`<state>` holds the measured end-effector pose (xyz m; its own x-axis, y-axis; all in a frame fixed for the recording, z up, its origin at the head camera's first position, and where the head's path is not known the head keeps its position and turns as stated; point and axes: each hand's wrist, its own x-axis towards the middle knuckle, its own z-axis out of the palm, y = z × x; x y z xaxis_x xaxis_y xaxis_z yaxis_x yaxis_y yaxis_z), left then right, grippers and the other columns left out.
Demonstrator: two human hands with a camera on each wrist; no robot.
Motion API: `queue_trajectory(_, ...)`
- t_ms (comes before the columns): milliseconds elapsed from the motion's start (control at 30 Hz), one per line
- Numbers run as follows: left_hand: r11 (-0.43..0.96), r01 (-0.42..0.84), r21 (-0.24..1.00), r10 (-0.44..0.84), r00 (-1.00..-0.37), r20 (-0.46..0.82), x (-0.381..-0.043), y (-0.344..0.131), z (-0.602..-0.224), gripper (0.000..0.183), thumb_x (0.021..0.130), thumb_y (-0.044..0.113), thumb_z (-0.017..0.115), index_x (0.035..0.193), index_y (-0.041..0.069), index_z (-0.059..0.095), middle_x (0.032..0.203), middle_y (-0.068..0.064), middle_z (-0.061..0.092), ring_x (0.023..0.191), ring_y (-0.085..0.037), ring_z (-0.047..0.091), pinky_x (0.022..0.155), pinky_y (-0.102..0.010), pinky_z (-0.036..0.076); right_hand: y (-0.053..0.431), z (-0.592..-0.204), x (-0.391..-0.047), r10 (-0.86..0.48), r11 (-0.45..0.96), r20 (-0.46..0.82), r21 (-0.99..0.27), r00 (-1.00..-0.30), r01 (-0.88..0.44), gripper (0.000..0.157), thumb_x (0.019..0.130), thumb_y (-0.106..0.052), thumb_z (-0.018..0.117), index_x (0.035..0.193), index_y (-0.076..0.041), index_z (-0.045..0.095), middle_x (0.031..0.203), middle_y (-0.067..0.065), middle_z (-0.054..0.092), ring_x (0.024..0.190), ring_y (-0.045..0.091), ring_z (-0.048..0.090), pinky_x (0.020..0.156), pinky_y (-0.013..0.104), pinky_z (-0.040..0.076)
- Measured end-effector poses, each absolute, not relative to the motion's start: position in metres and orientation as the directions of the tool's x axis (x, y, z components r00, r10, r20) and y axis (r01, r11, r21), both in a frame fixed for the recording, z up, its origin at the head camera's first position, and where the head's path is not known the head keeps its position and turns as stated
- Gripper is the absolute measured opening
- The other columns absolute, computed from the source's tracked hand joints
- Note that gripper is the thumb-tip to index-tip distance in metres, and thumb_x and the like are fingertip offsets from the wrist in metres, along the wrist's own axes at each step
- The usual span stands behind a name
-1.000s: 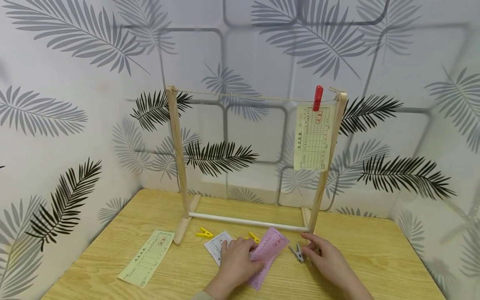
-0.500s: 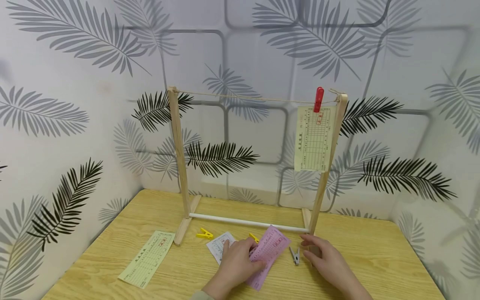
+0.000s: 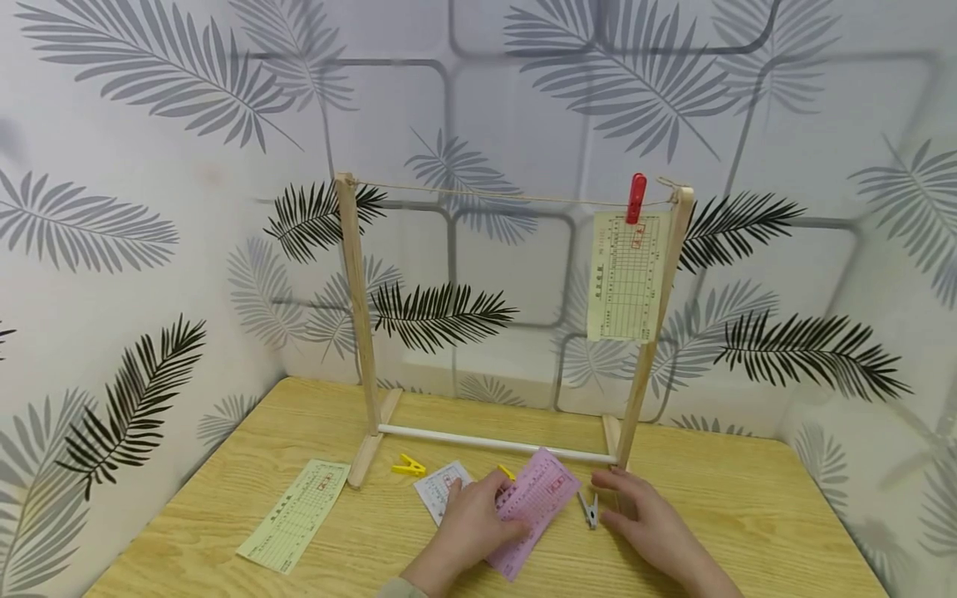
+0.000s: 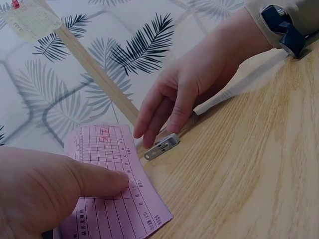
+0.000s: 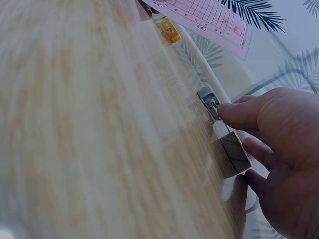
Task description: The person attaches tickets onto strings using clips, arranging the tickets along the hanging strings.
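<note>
My left hand point(image 3: 473, 519) pinches a pink printed slip point(image 3: 542, 494) between thumb and fingers, lifted at a tilt over the table. In the left wrist view the thumb lies across the slip's printed face. Just right of it a grey clothespin point(image 3: 589, 511) lies on the table. My right hand point(image 3: 649, 523) is beside this clothespin with fingers spread and bent, holding nothing; in the right wrist view the thumb tip is at the clothespin point(image 5: 209, 102), and whether they touch I cannot tell. Partly behind the left hand lies a white slip point(image 3: 441, 486).
A wooden frame point(image 3: 357, 316) with a string point(image 3: 486, 195) stands behind the hands. A red clothespin point(image 3: 636, 199) fastens a yellow-green slip point(image 3: 626, 278) to the string. Another yellow-green slip point(image 3: 299, 515) lies at left. Yellow clothespins point(image 3: 409, 466) lie near the white bar point(image 3: 493, 442).
The grey clothespin has turned and shifted slightly left on the table. My right thumb and fingers have parted a little. The left hand keeps its grip on the pink slip, almost unmoved.
</note>
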<state>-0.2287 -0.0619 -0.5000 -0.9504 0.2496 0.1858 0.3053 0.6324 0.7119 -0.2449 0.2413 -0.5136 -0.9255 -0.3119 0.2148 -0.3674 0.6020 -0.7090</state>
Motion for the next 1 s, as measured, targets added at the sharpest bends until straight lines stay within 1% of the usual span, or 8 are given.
queue_trajectory(100,0.59,0.328,0.738,0.252,-0.943,0.218,-0.23,-0.063,-0.504,0.038,0.083,0.02,0.096,0.106,0.016,0.065,0.093,0.005,0.073,0.09,-0.017,0.068,0.122,-0.081,0.013,0.241,-0.515,-0.244,-0.317,0.602,0.229,-0.701,-0.92,-0.382,0.046,0.099,-0.009,0.082,0.144,-0.006,0.071,0.143,0.012,0.072,0.155,0.052,0.039,0.125,0.071,0.022)
queue_trajectory(267,0.565,0.454,0.689,0.251,-0.89,0.38,-0.239,-0.066,-0.529,0.023,0.094,0.017,0.084,0.095,0.021,0.061,0.083,0.015,0.063,0.081,-0.011,0.061,0.113,-0.086,0.021,0.24,-0.516,-0.244,-0.317,0.623,0.223,-0.684,-0.922,-0.38,0.043,0.098,-0.008,0.083,0.14,-0.007,0.073,0.15,0.019,0.066,0.154,0.053,0.04,0.124,0.07,0.025)
queue_trajectory(367,0.636,0.421,0.647,0.247,-0.905,0.346,-0.235,-0.064,-0.521,0.021,0.096,0.026,0.086,0.095,0.022,0.065,0.085,0.015,0.063,0.085,-0.013,0.061,0.117,-0.085,0.02,0.241,-0.517,-0.244,-0.327,0.637,0.214,-0.67,-0.92,-0.382,0.041,0.099,-0.008,0.083,0.138,-0.008,0.074,0.151,0.02,0.064,0.154,0.053,0.039,0.124,0.07,0.027)
queue_trajectory(467,0.741,0.35,0.573,0.248,-0.936,0.25,-0.225,-0.059,-0.504,0.035,0.092,0.045,0.09,0.102,0.019,0.069,0.096,0.009,0.064,0.1,-0.021,0.064,0.122,-0.079,0.019,0.241,-0.517,-0.243,-0.332,0.64,0.216,-0.663,-0.918,-0.388,0.04,0.099,-0.008,0.083,0.138,-0.009,0.075,0.15,0.018,0.066,0.155,0.053,0.039,0.124,0.07,0.028)
queue_trajectory(567,0.818,0.327,0.473,0.262,-0.944,0.199,-0.219,-0.052,-0.502,0.055,0.088,0.063,0.088,0.112,0.018,0.068,0.106,0.004,0.061,0.115,-0.027,0.061,0.124,-0.075,0.021,0.242,-0.518,-0.242,-0.335,0.641,0.224,-0.657,-0.915,-0.396,0.041,0.1,-0.01,0.082,0.139,-0.009,0.074,0.15,0.016,0.066,0.155,0.053,0.039,0.123,0.071,0.028)
queue_trajectory(700,0.867,0.332,0.372,0.277,-0.941,0.194,-0.214,-0.045,-0.506,0.068,0.082,0.075,0.085,0.115,0.018,0.066,0.115,-0.002,0.061,0.125,-0.032,0.058,0.123,-0.075,0.025,0.242,-0.518,-0.241,-0.348,0.641,0.228,-0.65,-0.909,-0.409,0.04,0.101,-0.012,0.082,0.14,-0.01,0.074,0.15,0.014,0.066,0.156,0.052,0.038,0.123,0.072,0.027)
queue_trajectory(800,0.887,0.337,0.317,0.285,-0.938,0.198,-0.211,-0.042,-0.505,0.072,0.077,0.078,0.087,0.112,0.019,0.064,0.12,-0.005,0.062,0.125,-0.032,0.057,0.122,-0.076,0.027,0.243,-0.517,-0.241,-0.365,0.639,0.235,-0.641,-0.901,-0.426,0.039,0.101,-0.012,0.081,0.139,-0.01,0.074,0.148,0.013,0.068,0.156,0.052,0.037,0.122,0.074,0.028)
queue_trajectory(1000,0.877,0.351,0.327,0.307,-0.935,0.178,-0.212,-0.046,-0.505,0.06,0.076,0.069,0.094,0.099,0.023,0.063,0.117,-0.001,0.062,0.121,-0.03,0.056,0.121,-0.076,0.027,0.243,-0.519,-0.241,-0.362,0.632,0.282,-0.626,-0.888,-0.456,0.034,0.099,-0.012,0.084,0.132,-0.011,0.077,0.143,0.01,0.07,0.154,0.052,0.041,0.122,0.072,0.029)
